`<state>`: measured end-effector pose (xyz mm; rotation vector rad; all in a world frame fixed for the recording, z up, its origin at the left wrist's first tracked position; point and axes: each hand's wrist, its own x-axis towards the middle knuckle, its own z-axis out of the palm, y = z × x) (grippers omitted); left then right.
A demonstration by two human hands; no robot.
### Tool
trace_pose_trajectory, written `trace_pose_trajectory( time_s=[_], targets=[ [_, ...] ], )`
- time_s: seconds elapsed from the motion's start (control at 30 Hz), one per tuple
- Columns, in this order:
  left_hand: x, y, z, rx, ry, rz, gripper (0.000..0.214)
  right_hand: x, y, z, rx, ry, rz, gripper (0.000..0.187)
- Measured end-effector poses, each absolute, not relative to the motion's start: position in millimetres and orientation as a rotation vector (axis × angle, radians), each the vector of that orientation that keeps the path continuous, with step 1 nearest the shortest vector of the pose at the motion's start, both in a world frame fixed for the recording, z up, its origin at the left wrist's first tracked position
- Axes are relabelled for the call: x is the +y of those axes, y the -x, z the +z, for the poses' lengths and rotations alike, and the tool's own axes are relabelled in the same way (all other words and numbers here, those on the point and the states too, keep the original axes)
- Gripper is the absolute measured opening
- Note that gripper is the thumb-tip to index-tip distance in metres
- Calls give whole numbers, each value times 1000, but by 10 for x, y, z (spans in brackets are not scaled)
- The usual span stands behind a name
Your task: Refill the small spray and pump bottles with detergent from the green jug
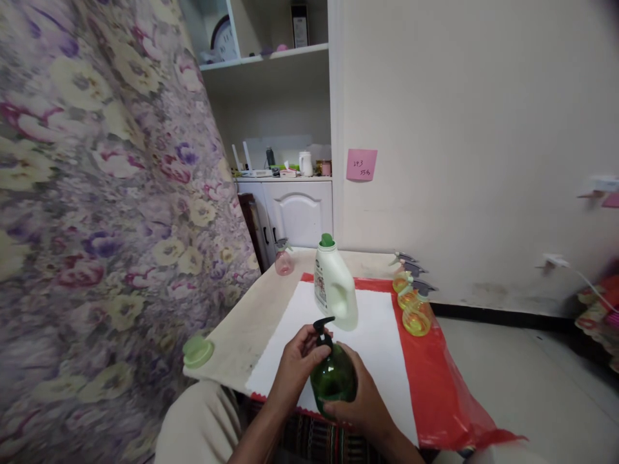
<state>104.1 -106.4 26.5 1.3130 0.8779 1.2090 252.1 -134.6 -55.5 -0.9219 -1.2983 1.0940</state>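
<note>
My right hand (363, 394) is wrapped round the body of a round dark green bottle (333, 379) near the table's front edge. My left hand (296, 366) has its fingers closed on the bottle's black pump head (323, 330). Just behind stands a white jug (334, 285) with a green cap, upright on a white cloth (382, 341).
The white cloth lies on a red plastic sheet (435, 380) over a small beige table (251, 322). Three yellow spray bottles (411, 298) stand at the right, a pink spray bottle (283, 259) at the far left, a green lid (197, 351) at the near left corner. A floral curtain (97, 212) hangs left.
</note>
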Motion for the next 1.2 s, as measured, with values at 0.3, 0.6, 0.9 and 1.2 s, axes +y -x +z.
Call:
trace_pose_trajectory(
  time_s=[0.3, 0.6, 0.9, 1.2],
  targets=[
    [-1034, -958, 336, 772, -1317, 1069, 48, -1344, -2549, -512, -1294, 711, 1278, 86],
    [-1033, -960, 215, 876, -1371, 1079, 36, -1298, -2514, -533, -1264, 674, 1297, 87],
    [-1032, -979, 187, 941, -1269, 1157, 34, -1312, -2489, -498, -1269, 672, 1295, 90],
    [-1029, -1009, 195, 955, -1246, 1185, 35, -1294, -2513, -547, -1253, 727, 1280, 95]
  ],
)
